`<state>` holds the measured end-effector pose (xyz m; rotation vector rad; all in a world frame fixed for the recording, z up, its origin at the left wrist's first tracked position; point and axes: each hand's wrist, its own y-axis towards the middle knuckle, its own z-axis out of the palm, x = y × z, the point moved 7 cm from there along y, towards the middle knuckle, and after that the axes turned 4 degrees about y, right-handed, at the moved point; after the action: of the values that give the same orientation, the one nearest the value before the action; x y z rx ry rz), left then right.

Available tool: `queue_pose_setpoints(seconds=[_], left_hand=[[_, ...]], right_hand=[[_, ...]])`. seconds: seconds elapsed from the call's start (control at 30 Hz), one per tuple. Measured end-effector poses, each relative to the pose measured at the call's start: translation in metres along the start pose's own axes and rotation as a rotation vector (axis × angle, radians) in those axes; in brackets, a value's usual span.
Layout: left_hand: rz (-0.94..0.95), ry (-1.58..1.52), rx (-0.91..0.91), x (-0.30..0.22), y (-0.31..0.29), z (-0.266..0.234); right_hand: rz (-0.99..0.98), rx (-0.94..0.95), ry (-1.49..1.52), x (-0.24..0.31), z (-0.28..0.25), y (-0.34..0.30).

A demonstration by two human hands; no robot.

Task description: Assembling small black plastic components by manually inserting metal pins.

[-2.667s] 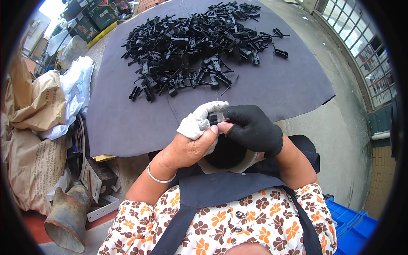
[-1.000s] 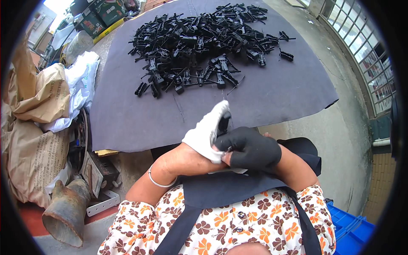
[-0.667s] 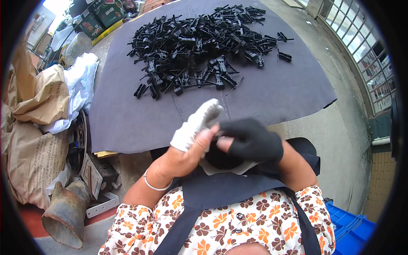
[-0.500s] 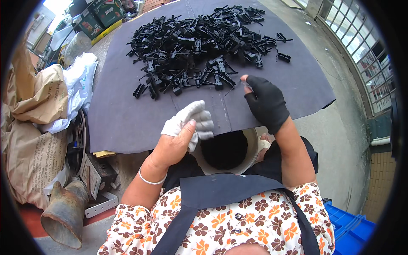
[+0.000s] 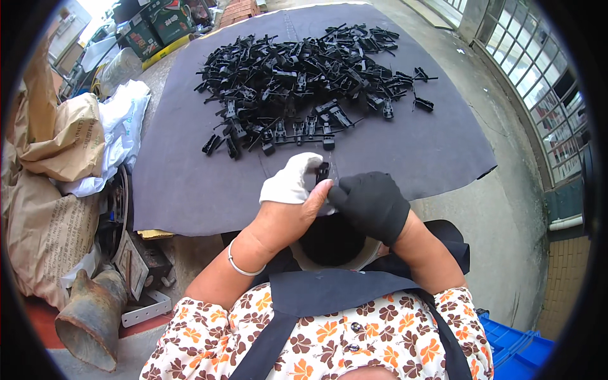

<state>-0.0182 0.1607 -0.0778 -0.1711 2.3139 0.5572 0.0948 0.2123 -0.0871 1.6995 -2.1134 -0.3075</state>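
Above the table's near edge, my left hand (image 5: 292, 187) in a white glove grips a small black plastic part (image 5: 323, 171) between thumb and fingers. My right hand (image 5: 373, 204), in a black fingerless glove, is closed right beside that part; what its fingertips pinch is hidden. A heap of similar black plastic parts (image 5: 285, 73) with thin sprue sticks lies on the grey-covered table (image 5: 190, 183), beyond my hands. Below them, partly covered, stands a pale round bucket (image 5: 304, 258) with a dark mass inside.
Brown paper sacks (image 5: 54, 234) and a white plastic bag (image 5: 126, 120) crowd the left side, beside a rusty metal pipe (image 5: 92, 316). A blue plastic crate (image 5: 516, 348) sits at lower right. A barred metal window (image 5: 538, 82) runs along the right wall.
My right hand has come back from the heap's near edge to meet my left hand. The left hand has moved right, and a black plastic part now shows in its fingers.
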Motion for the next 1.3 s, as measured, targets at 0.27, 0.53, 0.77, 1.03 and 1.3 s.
queue_pose_setpoints(seconds=[0.27, 0.53, 0.77, 1.03, 1.3], left_hand=[[-0.172, -0.500, 0.133, 0.018, -0.003, 0.013], [-0.004, -0.541, 0.222, -0.010, -0.008, 0.009], [-0.120, -0.382, 0.103, -0.003, -0.010, 0.007], [0.052, -0.193, -0.006, -0.015, -0.013, -0.003], [-0.285, -0.759, 0.185, 0.004, -0.008, 0.001]], right_hand=[[-0.015, -0.300, 0.574, -0.010, -0.025, 0.004], [0.557, -0.222, 1.011, -0.028, -0.006, -0.005], [0.484, 0.012, 0.979, -0.017, 0.003, -0.001], [0.467, -0.057, 1.161, -0.019, 0.016, -0.003], [0.321, 0.105, 0.943, -0.021, 0.008, -0.004]])
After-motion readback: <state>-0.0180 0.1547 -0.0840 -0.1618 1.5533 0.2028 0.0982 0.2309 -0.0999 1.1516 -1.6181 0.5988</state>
